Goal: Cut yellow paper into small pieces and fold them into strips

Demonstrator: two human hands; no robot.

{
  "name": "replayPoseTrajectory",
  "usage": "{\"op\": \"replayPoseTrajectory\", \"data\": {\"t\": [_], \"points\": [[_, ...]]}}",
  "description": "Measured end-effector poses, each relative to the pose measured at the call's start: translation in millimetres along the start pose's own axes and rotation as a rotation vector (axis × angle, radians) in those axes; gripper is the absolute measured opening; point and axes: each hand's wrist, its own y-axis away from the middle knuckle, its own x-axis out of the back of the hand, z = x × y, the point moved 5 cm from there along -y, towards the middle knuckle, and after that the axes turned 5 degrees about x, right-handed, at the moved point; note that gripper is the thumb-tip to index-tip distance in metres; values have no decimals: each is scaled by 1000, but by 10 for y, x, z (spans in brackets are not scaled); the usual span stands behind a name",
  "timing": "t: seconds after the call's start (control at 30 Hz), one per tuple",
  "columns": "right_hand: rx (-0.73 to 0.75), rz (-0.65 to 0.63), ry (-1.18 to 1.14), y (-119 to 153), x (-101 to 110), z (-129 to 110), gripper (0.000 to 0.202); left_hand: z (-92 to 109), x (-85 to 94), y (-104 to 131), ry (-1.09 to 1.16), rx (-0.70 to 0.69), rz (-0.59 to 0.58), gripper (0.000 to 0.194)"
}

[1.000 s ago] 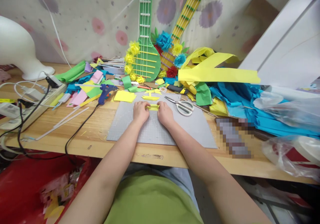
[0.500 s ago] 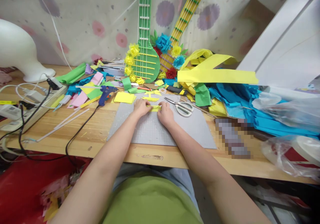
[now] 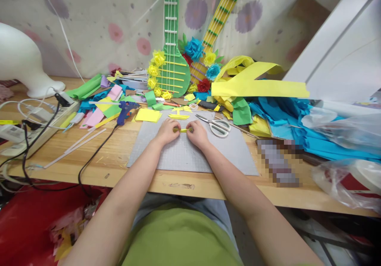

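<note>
Between my two hands is a narrow yellow paper strip (image 3: 183,130), held just above or on the grey cutting mat (image 3: 184,159). My left hand (image 3: 168,131) pinches its left end, and my right hand (image 3: 197,133) grips the right end; the fingers partly hide both ends. Just beyond the hands lie more folded yellow paper strips (image 3: 178,116). White-handled scissors (image 3: 219,128) rest on the mat to the right of my right hand, blades pointing left. A stack of yellow paper (image 3: 148,115) sits at the mat's far left corner.
A blue glue gun (image 3: 123,113) with a black cord lies left of the mat. Behind stand a green paper instrument (image 3: 175,73) and a yellow one (image 3: 218,18). Blue crepe paper (image 3: 285,119) heaps at right, near a plastic-wrapped roll (image 3: 357,182). A power strip (image 3: 64,113) is at left.
The yellow strip between my hands now looks narrower, as if folded or rolled over. Both hands have come slightly nearer to me, and the fingers are more curled.
</note>
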Motion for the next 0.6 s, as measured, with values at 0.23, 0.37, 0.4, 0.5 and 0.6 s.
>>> {"op": "replayPoseTrajectory", "data": {"t": [0.23, 0.37, 0.4, 0.5, 0.6], "points": [[-45, -6, 95, -28, 45, 30, 20, -9, -5, 34, -19, 51, 5, 9], [-46, -28, 164, -15, 33, 57, 23, -10, -15, 48, -35, 72, -8, 15], [-44, -34, 164, -8, 31, 53, 23, -10, -17, 52, -39, 80, -12, 17], [-36, -50, 137, 8, 31, 28, 20, 7, -24, 60, -57, 94, -23, 24], [10, -77, 77, 4, 18, -3, 14, 52, -33, 67, -71, 101, -31, 28]]}}
